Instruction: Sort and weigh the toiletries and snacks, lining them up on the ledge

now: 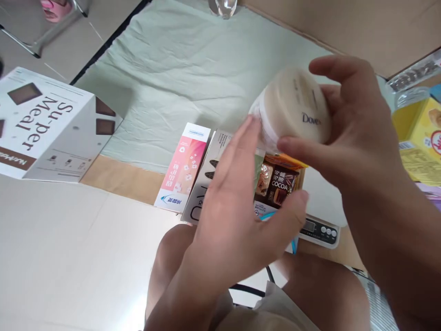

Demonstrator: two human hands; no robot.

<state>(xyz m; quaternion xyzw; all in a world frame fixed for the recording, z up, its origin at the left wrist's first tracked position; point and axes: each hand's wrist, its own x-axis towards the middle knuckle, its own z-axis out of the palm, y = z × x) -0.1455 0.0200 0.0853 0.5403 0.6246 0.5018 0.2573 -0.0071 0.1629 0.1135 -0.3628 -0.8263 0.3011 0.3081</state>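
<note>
A round cream-coloured Dove jar (292, 110) is raised above the table, tilted so that its lid faces up and toward me. My right hand (361, 115) grips it from the right, thumb at the near edge and fingers round the far side. My left hand (237, 207) has its fingers stretched out, and the fingertips appear to touch the jar's left side. Beneath the hands lie a pink and white box (184, 165), a pale box with dark leaf shapes (195, 200) and a brown cocoa snack pack (279, 184). My left hand partly hides the last two.
A white kitchen scale (325, 197) sits under my right forearm. The Su-per Meal box (44, 124) stands at left, a yellow box (418, 151) at right. Pale green cloth (179, 64) covers the table; a clear glass object (225, 7) is at its far edge.
</note>
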